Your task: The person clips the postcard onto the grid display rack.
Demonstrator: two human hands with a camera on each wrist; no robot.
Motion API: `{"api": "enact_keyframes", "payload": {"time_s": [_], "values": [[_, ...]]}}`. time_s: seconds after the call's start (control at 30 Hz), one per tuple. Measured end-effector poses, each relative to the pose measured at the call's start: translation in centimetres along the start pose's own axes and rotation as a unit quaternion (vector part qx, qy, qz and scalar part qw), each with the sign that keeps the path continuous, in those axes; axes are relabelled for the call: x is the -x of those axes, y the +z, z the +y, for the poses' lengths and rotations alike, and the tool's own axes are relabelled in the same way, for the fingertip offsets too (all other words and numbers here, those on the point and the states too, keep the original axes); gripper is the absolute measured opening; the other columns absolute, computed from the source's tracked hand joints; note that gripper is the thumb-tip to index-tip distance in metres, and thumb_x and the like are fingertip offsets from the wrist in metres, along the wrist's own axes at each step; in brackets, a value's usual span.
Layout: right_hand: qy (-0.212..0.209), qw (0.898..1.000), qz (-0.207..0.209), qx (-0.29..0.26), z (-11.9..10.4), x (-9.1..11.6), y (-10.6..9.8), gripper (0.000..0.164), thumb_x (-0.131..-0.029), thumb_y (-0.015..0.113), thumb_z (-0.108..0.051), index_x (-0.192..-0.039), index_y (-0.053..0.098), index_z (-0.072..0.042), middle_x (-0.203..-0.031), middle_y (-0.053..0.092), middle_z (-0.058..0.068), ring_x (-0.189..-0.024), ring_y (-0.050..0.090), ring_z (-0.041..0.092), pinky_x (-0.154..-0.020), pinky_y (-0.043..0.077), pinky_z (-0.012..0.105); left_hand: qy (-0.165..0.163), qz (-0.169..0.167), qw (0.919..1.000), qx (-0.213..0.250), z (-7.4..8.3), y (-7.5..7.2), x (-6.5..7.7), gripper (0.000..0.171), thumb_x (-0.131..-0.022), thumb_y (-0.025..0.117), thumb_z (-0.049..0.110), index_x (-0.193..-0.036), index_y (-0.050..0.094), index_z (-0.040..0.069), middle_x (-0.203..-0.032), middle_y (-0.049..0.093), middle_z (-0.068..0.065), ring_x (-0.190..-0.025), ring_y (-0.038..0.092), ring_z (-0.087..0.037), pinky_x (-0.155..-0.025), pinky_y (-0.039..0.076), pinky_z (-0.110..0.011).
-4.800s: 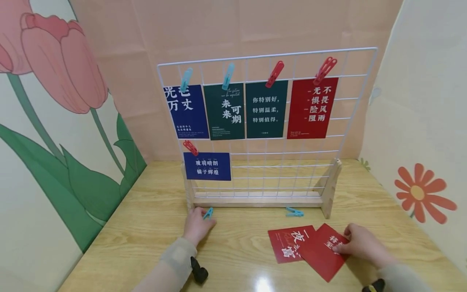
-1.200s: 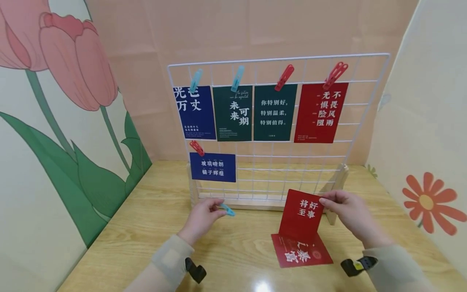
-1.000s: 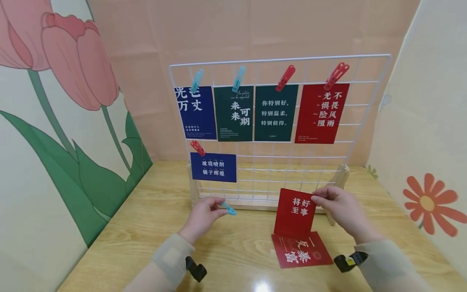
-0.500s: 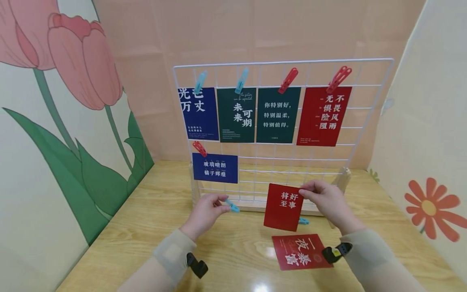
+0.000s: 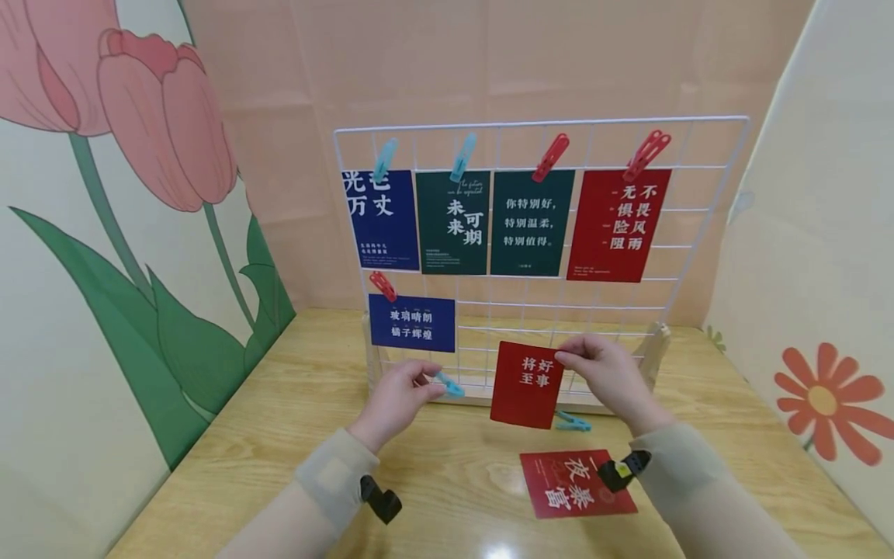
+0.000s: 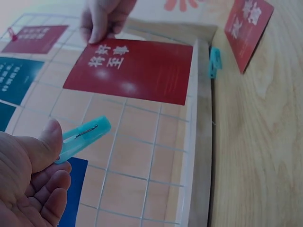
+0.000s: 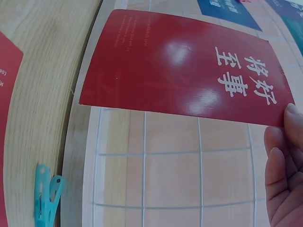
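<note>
My right hand (image 5: 606, 380) pinches a red card (image 5: 524, 388) with white characters by its upper right corner, upright in front of the lower grid. In the right wrist view the card (image 7: 180, 66) spans much of the frame, with thumb and fingers at its edge. My left hand (image 5: 398, 400) holds a light blue clothespin (image 5: 450, 385) between thumb and fingers, just left of the card. The left wrist view shows this clothespin (image 6: 87, 137) pointing away from the hand. Behind both hands stands a white wire grid rack (image 5: 541, 121) on wooden feet.
Cards hang from the grid by blue and red clothespins, among them a small blue card (image 5: 412, 323) at lower left. Another red card (image 5: 578, 483) lies on the wooden table (image 5: 279, 435) below the right hand. A second blue clothespin (image 5: 574, 422) lies near the rack's base.
The right hand has lifted the red card off the other red card and carried it left and up toward the grid. The left hand has raised the blue clothespin from the table and moved rightward.
</note>
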State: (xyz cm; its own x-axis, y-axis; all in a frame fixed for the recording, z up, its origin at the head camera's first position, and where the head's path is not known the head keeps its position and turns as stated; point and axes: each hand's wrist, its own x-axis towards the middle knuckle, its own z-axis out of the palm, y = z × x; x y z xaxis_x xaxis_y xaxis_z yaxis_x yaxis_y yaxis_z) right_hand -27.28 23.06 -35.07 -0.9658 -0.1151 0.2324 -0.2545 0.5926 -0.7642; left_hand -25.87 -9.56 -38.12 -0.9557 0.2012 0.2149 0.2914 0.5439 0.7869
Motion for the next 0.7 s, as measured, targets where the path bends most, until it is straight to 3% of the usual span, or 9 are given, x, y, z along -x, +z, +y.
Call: {"api": "enact_keyframes", "payload": {"time_s": [0.3,0.53,0.7], "values": [[0.001,1.000,0.007,0.000,-0.9,-1.0,0.8,0.030,-0.095,0.060,-0.036,-0.112,0.063,-0.012,-0.108,0.065,0.007,-0.100,0.056,0.028,-0.088,0.046,0.046,0.003,0.005,1.0000,-0.002,1.2,-0.3,-0.6,0.030,-0.090,0.069,0.024,-0.118,0.067,0.012,-0.092,0.058,0.002,-0.083,0.053,-0.019,-0.067,0.048,-0.032],[-0.008,1.000,0.011,0.002,-1.9,-1.9,1.4,0.026,-0.095,0.061,-0.032,-0.109,0.064,-0.010,-0.105,0.066,0.008,-0.099,0.058,0.030,-0.087,0.047,0.046,0.039,0.021,0.9989,-0.015,1.6,-0.4,-1.1,0.030,-0.089,0.070,0.022,-0.117,0.068,0.011,-0.094,0.059,0.002,-0.083,0.054,-0.017,-0.066,0.049,-0.032],[-0.017,1.000,0.014,0.009,-2.4,-2.5,1.8,0.025,-0.095,0.061,-0.031,-0.109,0.064,-0.011,-0.103,0.066,0.007,-0.096,0.059,0.028,-0.085,0.047,0.044,0.035,0.016,0.9992,0.005,2.1,-0.6,-1.4,0.034,-0.090,0.069,0.021,-0.121,0.065,0.009,-0.100,0.059,-0.003,-0.086,0.054,-0.019,-0.068,0.049,-0.032]]}}
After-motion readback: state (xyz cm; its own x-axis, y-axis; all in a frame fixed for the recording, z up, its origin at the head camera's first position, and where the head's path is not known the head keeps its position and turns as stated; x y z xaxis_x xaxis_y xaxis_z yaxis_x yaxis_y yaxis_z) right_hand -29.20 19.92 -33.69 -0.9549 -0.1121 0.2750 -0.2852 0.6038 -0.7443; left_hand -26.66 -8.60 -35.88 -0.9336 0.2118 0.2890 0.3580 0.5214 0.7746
